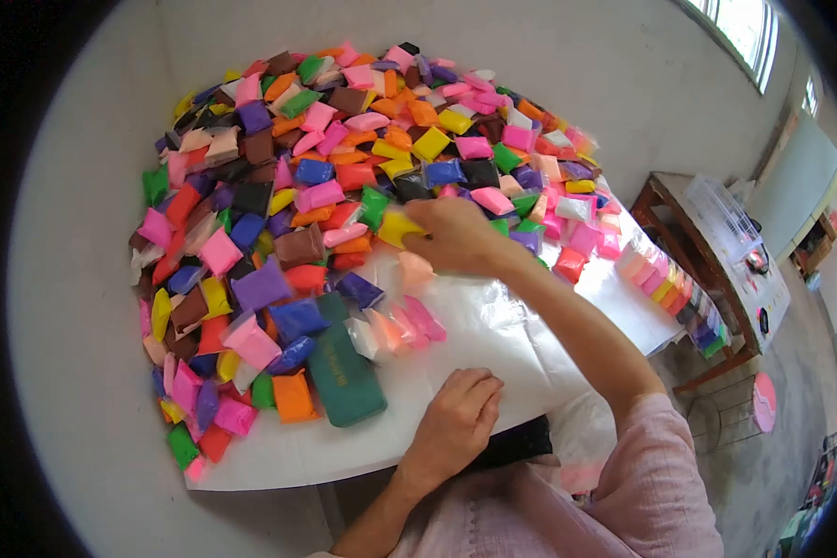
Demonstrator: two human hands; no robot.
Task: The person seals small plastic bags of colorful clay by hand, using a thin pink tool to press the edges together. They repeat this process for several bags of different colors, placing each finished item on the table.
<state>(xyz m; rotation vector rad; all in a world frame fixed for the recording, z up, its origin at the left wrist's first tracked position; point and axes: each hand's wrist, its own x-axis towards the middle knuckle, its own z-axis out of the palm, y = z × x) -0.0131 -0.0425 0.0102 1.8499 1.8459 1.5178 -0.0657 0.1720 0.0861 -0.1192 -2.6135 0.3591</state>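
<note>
My right hand (pixel 460 237) reaches over the front of a large heap of small soft packets, which look like modelling clay in clear film. A yellow clay packet (pixel 397 226) is pinched at its fingertips. Just below that hand a peach packet (pixel 416 271) lies at the heap's edge. On the white table sheet (pixel 493 325), a short row of white, peach, orange and pink packets (pixel 395 327) lies side by side. My left hand (pixel 458 414) rests near the front table edge, its fingers curled closed, with nothing showing in them.
A dark green case (pixel 344 372) lies left of the short row, against the heap (pixel 298 195). Along the table's right end stands a long row of sorted packets (pixel 670 293). Beyond are a wooden table (pixel 660 209) with a clear rack (pixel 724 219) and a pink-topped stool (pixel 763 402).
</note>
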